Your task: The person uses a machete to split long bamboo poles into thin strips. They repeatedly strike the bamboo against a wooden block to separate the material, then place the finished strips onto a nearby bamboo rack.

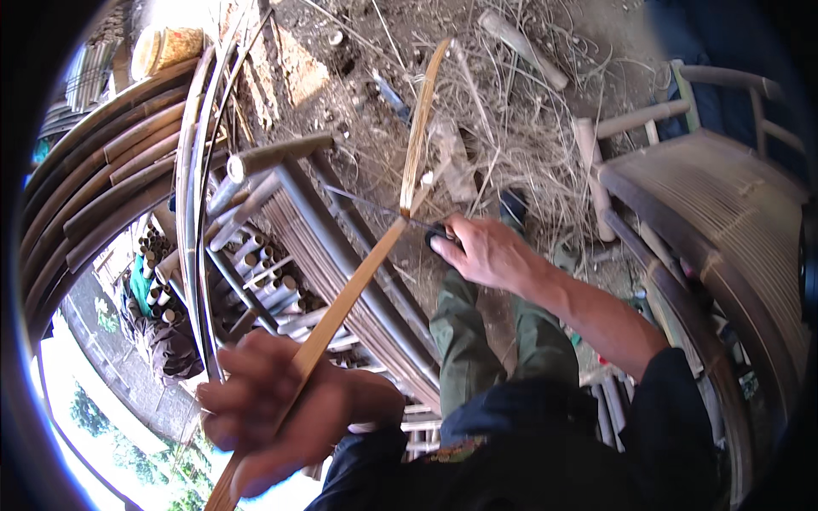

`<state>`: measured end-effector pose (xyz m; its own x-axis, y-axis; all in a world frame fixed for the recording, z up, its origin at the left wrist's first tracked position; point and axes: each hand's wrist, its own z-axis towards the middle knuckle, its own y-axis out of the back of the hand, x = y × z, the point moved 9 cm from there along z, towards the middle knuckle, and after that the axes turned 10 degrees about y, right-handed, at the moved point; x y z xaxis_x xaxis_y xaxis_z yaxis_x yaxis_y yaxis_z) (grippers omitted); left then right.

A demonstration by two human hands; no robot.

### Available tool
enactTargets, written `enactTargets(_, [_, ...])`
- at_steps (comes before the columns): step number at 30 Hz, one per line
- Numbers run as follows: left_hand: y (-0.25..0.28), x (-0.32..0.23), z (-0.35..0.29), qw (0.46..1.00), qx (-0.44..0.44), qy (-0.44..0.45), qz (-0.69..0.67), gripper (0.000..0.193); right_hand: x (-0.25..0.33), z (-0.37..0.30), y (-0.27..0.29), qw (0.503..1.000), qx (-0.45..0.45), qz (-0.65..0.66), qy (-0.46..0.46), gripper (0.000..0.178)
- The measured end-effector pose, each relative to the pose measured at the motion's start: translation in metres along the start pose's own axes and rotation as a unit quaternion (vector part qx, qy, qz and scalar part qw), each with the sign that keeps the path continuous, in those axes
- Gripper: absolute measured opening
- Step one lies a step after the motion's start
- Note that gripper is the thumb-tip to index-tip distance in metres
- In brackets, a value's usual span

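My left hand [328, 407] grips a long, flat bamboo strip [354, 294], which crosses the palm at a slant; its fingers are blurred. In my right hand [494, 254] is a knife with a black handle [436, 233], most of it hidden by the fingers. The thin blade [362, 200] points left and meets the strip well above the left hand. Beyond the blade the strip's far part [420, 128] bends upward at an angle, with a pale, frayed-looking spot near the joint.
A bamboo bench [332, 243] stands under the strip, with cut bamboo tubes [260, 264] beside it. Long curved poles [119, 153] stack at the left. A bamboo chair [707, 187] is at the right. Shavings [537, 145] and an offcut log [521, 47] lie on the ground.
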<state>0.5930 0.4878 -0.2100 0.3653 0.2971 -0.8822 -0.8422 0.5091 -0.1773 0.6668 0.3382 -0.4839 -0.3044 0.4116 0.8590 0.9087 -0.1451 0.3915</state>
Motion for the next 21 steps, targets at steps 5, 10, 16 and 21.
enactTargets(5, [0.012, 0.071, -0.039, 0.997, -0.033, -0.032, 0.069, 0.057, 0.013, -0.002, 0.02, 0.996, -0.01, 0.009, 0.089, 0.034])
enactTargets(10, [-0.005, 0.074, -0.047, 0.999, -0.006, -0.04, 0.003, 0.056, 0.069, -0.008, 0.035, 0.963, -0.115, 0.021, 0.241, 0.03])
enactTargets(16, [-0.016, 0.069, -0.053, 0.96, -0.018, 0.009, 0.28, 0.029, -0.063, 0.016, -0.014, 0.997, 0.022, -0.073, 0.005, 0.029])
enactTargets(21, [0.012, 0.059, -0.058, 0.97, 0.002, 0.011, 0.243, 0.043, -0.006, 0.01, 0.001, 0.993, -0.024, 0.032, 0.11, 0.028])
